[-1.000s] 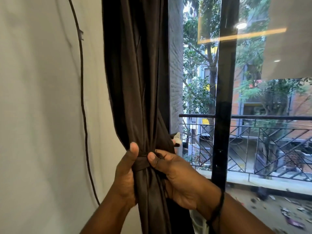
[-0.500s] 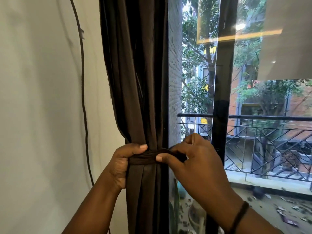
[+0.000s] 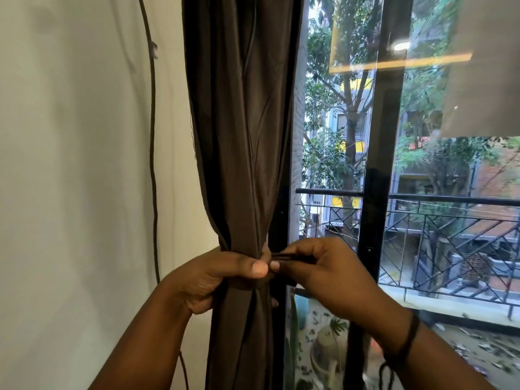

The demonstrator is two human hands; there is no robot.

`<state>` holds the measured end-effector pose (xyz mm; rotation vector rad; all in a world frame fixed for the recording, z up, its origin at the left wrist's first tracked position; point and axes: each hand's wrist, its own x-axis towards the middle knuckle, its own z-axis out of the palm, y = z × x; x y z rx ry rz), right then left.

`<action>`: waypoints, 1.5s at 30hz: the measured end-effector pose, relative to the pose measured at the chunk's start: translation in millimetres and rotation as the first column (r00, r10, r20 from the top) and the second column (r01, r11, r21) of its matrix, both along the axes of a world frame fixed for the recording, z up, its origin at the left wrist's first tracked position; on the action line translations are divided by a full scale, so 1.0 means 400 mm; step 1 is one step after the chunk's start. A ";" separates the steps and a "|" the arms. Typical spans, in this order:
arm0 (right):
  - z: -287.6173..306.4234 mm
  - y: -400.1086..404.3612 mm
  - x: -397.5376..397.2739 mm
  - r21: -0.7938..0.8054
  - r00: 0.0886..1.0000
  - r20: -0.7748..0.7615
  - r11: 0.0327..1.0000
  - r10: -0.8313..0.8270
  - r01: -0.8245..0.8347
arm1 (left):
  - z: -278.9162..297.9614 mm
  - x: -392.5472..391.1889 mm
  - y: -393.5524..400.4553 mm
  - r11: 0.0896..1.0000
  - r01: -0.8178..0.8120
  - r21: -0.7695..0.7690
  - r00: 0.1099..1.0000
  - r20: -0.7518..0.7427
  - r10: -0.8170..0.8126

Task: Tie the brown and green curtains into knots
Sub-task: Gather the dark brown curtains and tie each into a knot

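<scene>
Head view shows my left hand (image 3: 222, 274) wrapped around the gathered dark brown fabric curtain (image 3: 242, 136) beside the black window frame (image 3: 374, 170), fingers curled tight to keep the bunch cinched. My right hand (image 3: 318, 268) pinches a thin dark brown tie strip (image 3: 284, 257), drawn taut, I judge for knotting. No green curtain or containers visible.

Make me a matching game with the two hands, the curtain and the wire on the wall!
Things:
1. left hand
2. right hand
3. brown fabric curtain
4. thin dark wire

States:
A. runs down the white wall
B. pinches a dark strip of fabric
C. grips round the gathered bundle
D. hangs beside the window glass

Pairs: 1-C, 2-B, 3-D, 4-A
</scene>
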<state>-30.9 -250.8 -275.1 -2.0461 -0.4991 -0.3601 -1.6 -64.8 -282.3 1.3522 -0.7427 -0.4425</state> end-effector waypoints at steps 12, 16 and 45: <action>0.056 -0.028 -0.047 0.247 0.959 -0.225 0.962 0.172 -0.115 | -0.047 0.058 0.006 0.878 0.392 -0.273 0.895 -0.106 -0.433; 0.037 -0.053 -0.029 0.269 0.932 -0.340 0.963 0.123 -0.029 | -0.044 0.061 -0.017 0.974 0.105 -0.202 0.987 -0.098 -0.127; -0.066 -0.120 0.062 0.612 0.831 0.066 0.636 0.552 -0.470 | -0.081 0.001 -0.218 0.505 -0.778 -0.373 0.378 0.364 0.851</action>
